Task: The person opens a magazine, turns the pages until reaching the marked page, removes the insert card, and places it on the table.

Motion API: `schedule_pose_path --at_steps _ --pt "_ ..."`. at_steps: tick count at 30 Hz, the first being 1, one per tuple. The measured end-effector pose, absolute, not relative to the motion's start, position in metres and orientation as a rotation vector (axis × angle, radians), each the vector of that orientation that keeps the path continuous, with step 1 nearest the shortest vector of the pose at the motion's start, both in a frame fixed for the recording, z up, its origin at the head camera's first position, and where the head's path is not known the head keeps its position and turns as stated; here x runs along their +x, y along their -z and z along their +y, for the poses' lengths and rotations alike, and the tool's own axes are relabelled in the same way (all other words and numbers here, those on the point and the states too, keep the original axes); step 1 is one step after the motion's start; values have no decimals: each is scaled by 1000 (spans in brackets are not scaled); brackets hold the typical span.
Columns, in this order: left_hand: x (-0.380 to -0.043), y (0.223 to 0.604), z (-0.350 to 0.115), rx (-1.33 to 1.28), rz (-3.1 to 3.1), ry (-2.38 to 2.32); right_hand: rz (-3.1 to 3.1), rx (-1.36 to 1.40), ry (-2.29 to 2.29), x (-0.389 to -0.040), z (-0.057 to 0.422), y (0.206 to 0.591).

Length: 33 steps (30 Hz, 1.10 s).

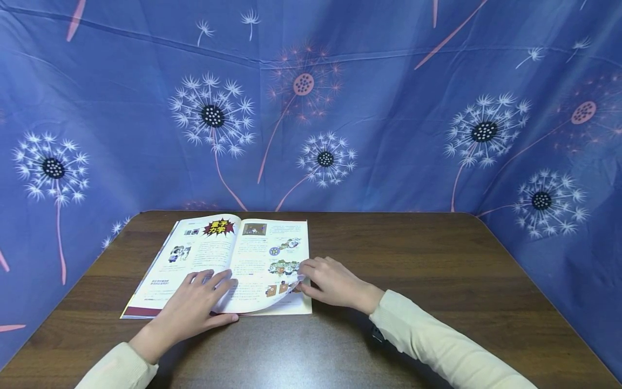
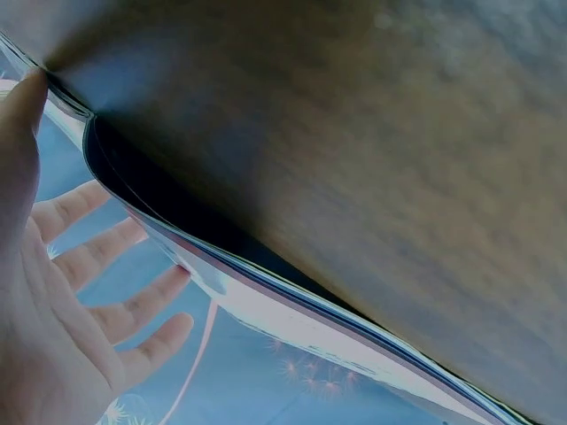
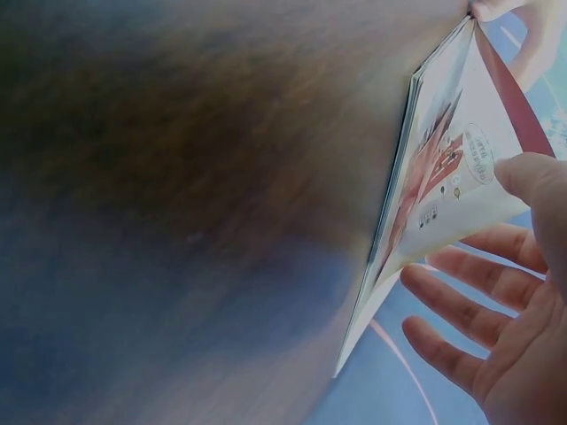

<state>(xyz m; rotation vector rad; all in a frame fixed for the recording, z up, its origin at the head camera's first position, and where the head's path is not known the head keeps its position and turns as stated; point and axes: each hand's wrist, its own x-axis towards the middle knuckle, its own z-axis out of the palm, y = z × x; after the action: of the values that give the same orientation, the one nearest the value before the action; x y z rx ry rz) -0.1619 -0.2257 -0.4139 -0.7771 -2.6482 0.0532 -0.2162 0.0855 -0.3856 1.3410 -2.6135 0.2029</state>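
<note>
An open magazine (image 1: 165, 294) with printed text and cartoon pictures lies on the wooden table. My left hand (image 1: 187, 308) rests with spread fingers on its lower part by the spine; in the left wrist view the thumb is right at the lower edge. At the right side, my right hand (image 1: 335, 283) pinches the lower outer corner of the right-hand page (image 1: 250, 294) between thumb and fingers. That page curls up off the sheets beneath, and the right wrist view shows a picture (image 3: 438, 168) with red parts under it.
The brown wooden table (image 1: 413, 254) extends to both sides of the magazine. Behind it hangs a blue cloth (image 1: 389, 124) with a dandelion pattern. A small dark object (image 1: 377, 334) shows beneath the right sleeve at the wrist.
</note>
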Motion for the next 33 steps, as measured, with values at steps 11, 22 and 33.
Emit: schedule_pose_path --at_steps 11,22,33 --pt "-163 414 -228 -803 -2619 -59 -2600 1324 -239 -219 85 385" --pt "-163 412 -229 -821 -2614 -82 -2584 1224 -267 -220 88 385" --pt "-163 410 -228 -819 -2591 -81 -2582 1150 -291 -221 89 383"
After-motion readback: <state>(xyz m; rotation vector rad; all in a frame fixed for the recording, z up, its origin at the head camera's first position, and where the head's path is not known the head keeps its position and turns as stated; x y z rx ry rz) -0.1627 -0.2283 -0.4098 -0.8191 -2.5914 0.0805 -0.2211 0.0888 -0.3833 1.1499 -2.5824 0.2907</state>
